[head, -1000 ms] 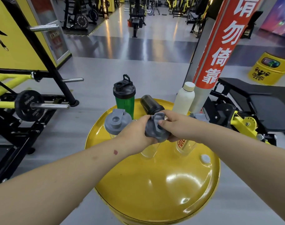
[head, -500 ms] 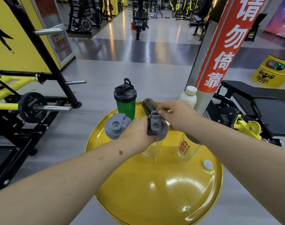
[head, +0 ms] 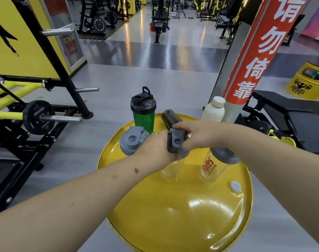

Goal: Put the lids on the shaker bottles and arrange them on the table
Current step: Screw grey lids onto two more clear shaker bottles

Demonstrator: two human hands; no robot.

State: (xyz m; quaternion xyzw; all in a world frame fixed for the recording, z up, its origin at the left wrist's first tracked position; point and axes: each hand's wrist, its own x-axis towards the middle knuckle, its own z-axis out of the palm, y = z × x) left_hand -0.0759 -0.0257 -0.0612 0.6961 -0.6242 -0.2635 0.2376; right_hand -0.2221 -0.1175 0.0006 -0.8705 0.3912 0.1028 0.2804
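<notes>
On the round yellow drum-top table (head: 182,215) stands a clear shaker bottle (head: 170,169). My left hand (head: 155,150) grips it near the top. My right hand (head: 200,135) holds the grey lid (head: 176,140) that sits on this bottle, fingers over its flip cap. Right of it stands a clear bottle with red lettering (head: 212,165), its grey lid on and partly hidden by my right forearm. At the back stand a green bottle with a black lid (head: 143,113), a dark smoky bottle (head: 170,118) and a white bottle (head: 214,110). A grey-lidded bottle (head: 132,140) stands at the left.
A grey pillar with a red banner (head: 249,57) rises just behind the table on the right. A black bench (head: 291,113) stands to the right, a rack with a weight plate (head: 38,117) to the left. Grey floor surrounds the table.
Both hands stay on the clear bottle and its grey lid. My right hand has shifted its grip over the lid, and the lid's flip cap now faces up.
</notes>
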